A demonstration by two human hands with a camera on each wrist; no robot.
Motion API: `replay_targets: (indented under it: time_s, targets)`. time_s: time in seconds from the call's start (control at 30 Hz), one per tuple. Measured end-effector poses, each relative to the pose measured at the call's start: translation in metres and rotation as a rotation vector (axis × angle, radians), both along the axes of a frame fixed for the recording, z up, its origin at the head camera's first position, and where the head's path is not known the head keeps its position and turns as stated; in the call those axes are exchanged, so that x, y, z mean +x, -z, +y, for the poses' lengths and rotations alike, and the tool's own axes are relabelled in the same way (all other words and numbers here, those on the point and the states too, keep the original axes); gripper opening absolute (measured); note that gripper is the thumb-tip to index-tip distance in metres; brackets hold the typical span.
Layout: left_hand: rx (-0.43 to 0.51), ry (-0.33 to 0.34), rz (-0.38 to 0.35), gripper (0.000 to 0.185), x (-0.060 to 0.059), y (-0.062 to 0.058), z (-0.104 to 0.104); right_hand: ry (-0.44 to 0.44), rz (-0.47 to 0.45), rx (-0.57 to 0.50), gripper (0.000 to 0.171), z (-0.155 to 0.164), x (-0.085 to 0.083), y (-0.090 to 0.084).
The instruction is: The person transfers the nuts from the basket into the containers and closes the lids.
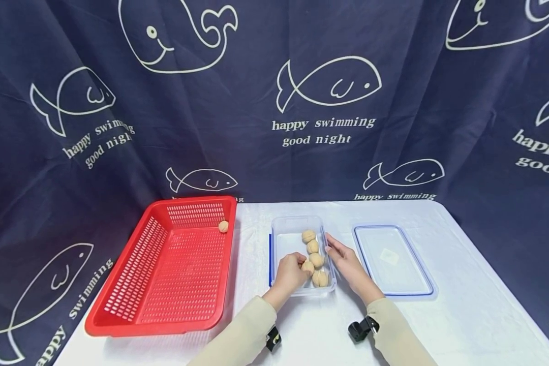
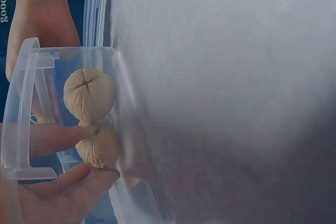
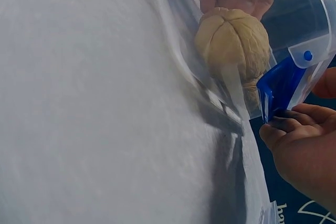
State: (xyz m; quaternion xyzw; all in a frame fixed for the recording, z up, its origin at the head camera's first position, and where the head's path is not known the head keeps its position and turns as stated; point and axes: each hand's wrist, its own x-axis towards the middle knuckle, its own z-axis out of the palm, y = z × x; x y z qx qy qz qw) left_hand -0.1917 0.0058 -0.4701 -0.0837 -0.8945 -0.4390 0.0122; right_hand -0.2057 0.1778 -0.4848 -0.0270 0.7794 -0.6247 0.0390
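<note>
A clear plastic food box with blue latches stands on the table, several tan walnuts in a rough line along its right side. My left hand reaches in over the near left part and pinches a walnut between thumb and fingers, low in the box. Another walnut sits right beside it. On the box's right wall, my right hand grips the side, with fingers curled at the blue latch outside and the thumb by the rim.
Left of the box stands a large red plastic basket with one walnut in its far right corner. The box's clear lid, edged in blue, lies to the right. A dark printed curtain hangs behind the white table.
</note>
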Motion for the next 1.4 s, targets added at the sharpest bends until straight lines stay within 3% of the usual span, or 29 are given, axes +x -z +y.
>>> replay_targets:
  time_s: [0.3,0.47,0.6,0.77,1.07,1.23,1.4]
  targets:
    - [0.114,-0.047,-0.047,0.027,0.0,-0.002,-0.001,-0.007,-0.017,-0.006,0.05,0.001,0.001,0.002]
    - [0.166,-0.047,-0.044,0.025,-0.008,-0.012,-0.005,-0.005,-0.018,0.001,0.051,0.0,0.002,0.0]
    - [0.158,-0.018,-0.013,0.024,-0.016,-0.034,-0.007,0.001,-0.024,0.019,0.051,0.002,0.001,0.0]
    - [0.156,0.007,-0.001,0.022,-0.028,-0.071,-0.007,-0.001,-0.038,0.034,0.051,0.005,0.001,0.002]
    - [0.264,0.07,0.07,0.025,-0.052,-0.13,-0.03,0.002,-0.039,0.04,0.051,0.004,0.002,0.002]
    - [0.384,0.064,0.11,0.027,-0.059,-0.149,-0.051,0.006,-0.029,0.033,0.051,0.002,0.001,0.003]
    - [0.47,0.046,0.2,0.027,-0.068,-0.155,-0.079,0.008,-0.03,0.036,0.052,0.0,0.001,0.003]
